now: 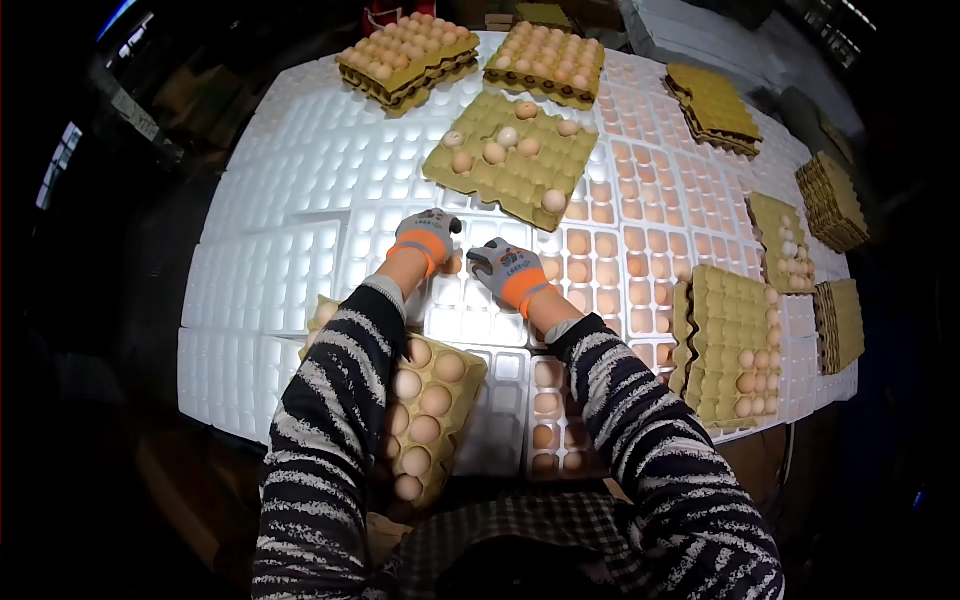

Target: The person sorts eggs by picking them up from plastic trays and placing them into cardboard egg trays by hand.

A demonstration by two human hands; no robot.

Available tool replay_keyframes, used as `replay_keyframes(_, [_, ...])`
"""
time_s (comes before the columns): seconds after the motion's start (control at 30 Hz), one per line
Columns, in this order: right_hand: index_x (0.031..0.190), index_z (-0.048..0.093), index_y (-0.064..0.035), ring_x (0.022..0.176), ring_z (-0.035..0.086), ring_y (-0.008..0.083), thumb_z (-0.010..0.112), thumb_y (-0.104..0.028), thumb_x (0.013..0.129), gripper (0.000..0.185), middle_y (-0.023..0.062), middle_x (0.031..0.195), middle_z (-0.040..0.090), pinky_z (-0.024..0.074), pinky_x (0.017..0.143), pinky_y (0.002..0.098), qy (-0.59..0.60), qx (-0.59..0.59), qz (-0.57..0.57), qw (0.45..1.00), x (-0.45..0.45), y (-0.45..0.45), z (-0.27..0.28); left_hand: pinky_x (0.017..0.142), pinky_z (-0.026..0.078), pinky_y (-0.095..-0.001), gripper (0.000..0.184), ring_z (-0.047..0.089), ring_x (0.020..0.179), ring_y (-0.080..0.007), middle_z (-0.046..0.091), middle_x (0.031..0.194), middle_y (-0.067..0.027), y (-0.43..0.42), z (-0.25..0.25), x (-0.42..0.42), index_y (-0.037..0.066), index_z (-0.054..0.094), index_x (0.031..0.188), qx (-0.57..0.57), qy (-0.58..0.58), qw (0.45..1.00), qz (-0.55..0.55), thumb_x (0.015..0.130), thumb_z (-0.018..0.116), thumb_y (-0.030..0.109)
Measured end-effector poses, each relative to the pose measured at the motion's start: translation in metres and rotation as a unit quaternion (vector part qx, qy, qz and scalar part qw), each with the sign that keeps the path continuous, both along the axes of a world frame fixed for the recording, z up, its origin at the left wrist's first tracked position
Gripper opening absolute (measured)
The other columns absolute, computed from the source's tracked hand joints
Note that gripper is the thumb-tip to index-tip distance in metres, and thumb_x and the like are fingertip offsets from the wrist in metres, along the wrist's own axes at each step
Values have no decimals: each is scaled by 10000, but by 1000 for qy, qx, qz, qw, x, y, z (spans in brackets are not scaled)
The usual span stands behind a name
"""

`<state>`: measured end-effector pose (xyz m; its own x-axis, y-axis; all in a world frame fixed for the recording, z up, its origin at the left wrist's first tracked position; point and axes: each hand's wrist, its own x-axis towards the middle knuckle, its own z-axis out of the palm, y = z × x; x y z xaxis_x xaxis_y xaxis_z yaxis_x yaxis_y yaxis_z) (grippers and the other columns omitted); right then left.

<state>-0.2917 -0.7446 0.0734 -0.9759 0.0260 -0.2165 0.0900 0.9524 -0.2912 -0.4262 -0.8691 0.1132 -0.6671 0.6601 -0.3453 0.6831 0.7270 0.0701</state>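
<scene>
Both hands wear grey gloves with orange cuffs and hover over white moulded egg trays. My left hand (pixel 428 236) has its fingers curled in; what they hold, if anything, is hidden. A brown egg (pixel 452 263) sits in a cell just below its fingers. Close by on the right, my right hand (pixel 508 270) also has bent fingers, pointing left, and their grip is out of sight. Under the hands lies a white egg tray (pixel 478 325). Beneath my left forearm, a yellowish pulp egg flat (pixel 462 400) carries several eggs.
Ahead of the hands rests a pulp flat (pixel 500 180) with scattered eggs. Stacked full flats (pixel 545 62) stand at the far edge. Brown eggs (pixel 645 185) fill white trays to the right. More pulp flats (pixel 725 315) are at right, some bare and stacked (pixel 712 108).
</scene>
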Motion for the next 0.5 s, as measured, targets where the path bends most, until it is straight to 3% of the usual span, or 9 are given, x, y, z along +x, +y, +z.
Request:
replay_keyframes(0.07, [1180,635,-199,1074,613,287,529,-277,945,270,75,1214,584,490,906,415,102,-44,-88,990,2,5,-1,987,489,-388,346,613,1164,-279,650,1256,-96,5,0,-3,195,649,1242,115,4,993,14,943,501,290])
replay_keyframes(0.17, [1143,661,-192,1054,590,296,552,-239,917,255,68,1147,604,466,923,425,186,24,-32,982,5,20,-29,933,498,-412,300,635,1087,-297,660,1192,-102,21,-19,-13,195,691,1136,77,-21,996,38,908,505,255])
replay_keyframes(0.23, [1123,669,-176,1072,566,304,591,-188,876,259,83,1116,614,456,928,429,217,31,-38,975,17,23,-25,950,493,-414,337,600,1151,-309,601,1283,-103,28,-16,-8,193,651,1210,20,-45,998,42,900,523,234])
replay_keyframes(0.33, [1170,653,-138,1090,561,347,602,-114,846,328,132,1191,606,457,958,442,314,-177,-93,928,41,28,-9,1041,429,-445,467,493,1263,-347,427,1443,-128,37,-25,3,190,505,1371,172,-2,985,31,905,519,222])
replay_keyframes(0.43, [1203,645,-133,1121,557,356,583,-98,858,352,144,1222,599,472,964,437,317,-270,-154,896,91,26,20,1088,373,-455,517,449,1297,-350,424,1441,-153,57,-53,13,193,465,1404,195,37,979,-56,891,535,203])
replay_keyframes(0.47, [1219,640,-142,1137,561,349,578,-85,866,362,139,1239,595,490,950,421,340,-245,-140,897,111,31,15,1113,332,-467,608,410,1326,-366,398,1463,-165,60,-57,18,173,392,1460,178,-2,983,-40,876,555,207])
replay_keyframes(0.5, [1230,636,-149,1142,568,337,589,-84,866,373,133,1258,590,494,950,412,347,-225,-129,901,131,37,9,1122,307,-446,715,398,1348,-357,398,1476,-161,54,-64,27,155,278,1525,162,39,985,-44,872,561,218])
